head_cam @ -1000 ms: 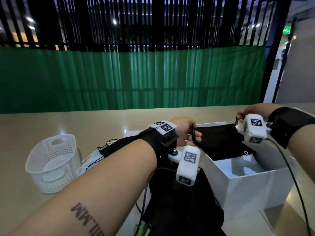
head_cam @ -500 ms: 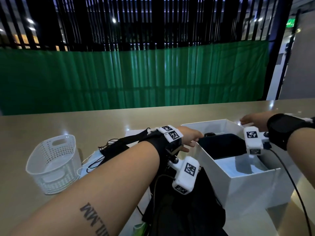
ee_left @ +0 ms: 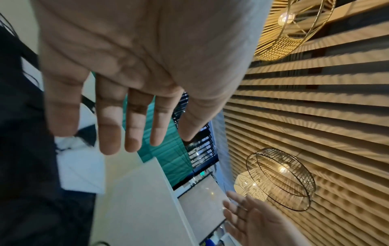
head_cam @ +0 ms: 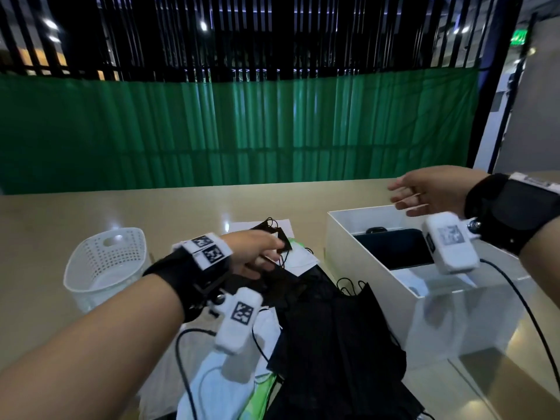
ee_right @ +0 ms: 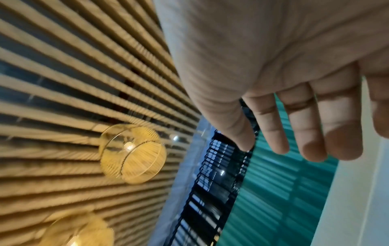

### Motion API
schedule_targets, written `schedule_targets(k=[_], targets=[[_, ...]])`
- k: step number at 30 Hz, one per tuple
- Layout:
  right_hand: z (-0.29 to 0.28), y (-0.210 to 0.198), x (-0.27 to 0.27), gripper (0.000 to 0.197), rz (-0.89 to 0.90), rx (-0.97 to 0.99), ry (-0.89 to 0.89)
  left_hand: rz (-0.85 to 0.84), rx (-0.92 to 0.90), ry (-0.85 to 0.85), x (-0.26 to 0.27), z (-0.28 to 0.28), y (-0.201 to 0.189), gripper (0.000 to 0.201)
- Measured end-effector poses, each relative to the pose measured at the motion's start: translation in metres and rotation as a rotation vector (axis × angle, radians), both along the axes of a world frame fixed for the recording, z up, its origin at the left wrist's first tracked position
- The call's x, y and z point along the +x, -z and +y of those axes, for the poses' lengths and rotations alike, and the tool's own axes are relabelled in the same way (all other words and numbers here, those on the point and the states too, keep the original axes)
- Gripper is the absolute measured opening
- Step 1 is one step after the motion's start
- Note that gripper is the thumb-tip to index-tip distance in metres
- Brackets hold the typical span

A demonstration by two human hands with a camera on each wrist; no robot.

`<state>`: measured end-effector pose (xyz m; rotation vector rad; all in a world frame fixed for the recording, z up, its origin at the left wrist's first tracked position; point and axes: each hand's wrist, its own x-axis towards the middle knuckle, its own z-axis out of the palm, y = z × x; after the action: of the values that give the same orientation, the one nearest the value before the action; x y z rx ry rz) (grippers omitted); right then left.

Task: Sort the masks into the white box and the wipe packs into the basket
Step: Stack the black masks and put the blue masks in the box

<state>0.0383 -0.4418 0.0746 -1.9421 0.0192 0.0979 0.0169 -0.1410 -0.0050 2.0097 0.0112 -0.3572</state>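
On the beige table [head_cam: 75, 213], the white box [head_cam: 375, 295] is taken as the landmark. To its left, touching its near corner, a large pile of black masks [head_cam: 330, 344] is spread, and some white masks [head_cam: 300, 259] are mixed into it. Green packaging [head_cam: 260, 392] is seen at the near edge of this pile; whether it is a wipe pack cannot be told. Inside the box, one black mask [head_cam: 391, 250] is laid against the far wall, and something white is seen under it. Well to the left of the box, beyond the pile, the white basket [head_cam: 106, 262] is placed upright. Above the far right part of the box, the right hand [head_cam: 430, 192] is held with fingers [ee_right: 311, 133] straight and spread, and nothing is gripped. Left of the box, above the far end of the pile, the left hand [head_cam: 254, 253] is held flat with fingers [ee_left: 111, 129] extended, and nothing is gripped by it.
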Motion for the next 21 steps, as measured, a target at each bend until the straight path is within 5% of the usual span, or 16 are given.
schedule_targets(k=[11,18,21], targets=[[0.111,0.046,-0.019,0.015,0.105,-0.337,-0.364,0.076,0.135,-0.357,-0.041,0.124,0.047,0.032],[0.147,0.078,0.008,0.01,0.211,-0.534,-0.364,0.068,0.42,-0.358,-0.038,0.121,0.044,0.047],[0.154,0.084,0.02,0.009,0.224,-0.624,-0.392,0.023,0.577,-0.309,-0.027,0.108,0.035,0.03]])
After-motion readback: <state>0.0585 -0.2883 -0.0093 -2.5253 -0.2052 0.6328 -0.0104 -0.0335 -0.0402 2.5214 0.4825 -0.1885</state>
